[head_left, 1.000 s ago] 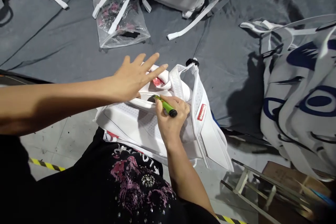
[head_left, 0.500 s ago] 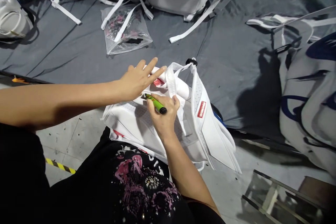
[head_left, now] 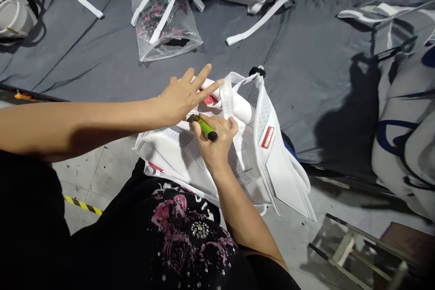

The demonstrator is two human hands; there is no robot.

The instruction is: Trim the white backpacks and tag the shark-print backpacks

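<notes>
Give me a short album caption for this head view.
Right hand grips a green lighter against a white backpack; left hand lies flat on it.

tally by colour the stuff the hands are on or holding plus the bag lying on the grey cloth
white: 1, the white mesh fabric bag under the flat open left hand
green: 1, the green pen-shaped tool with a black end gripped in the right hand
clear: 1, the clear plastic bag on the grey cloth
total: 3

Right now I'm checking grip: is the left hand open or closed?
Open: the left hand lies flat, fingers spread, on the white bag.
</notes>
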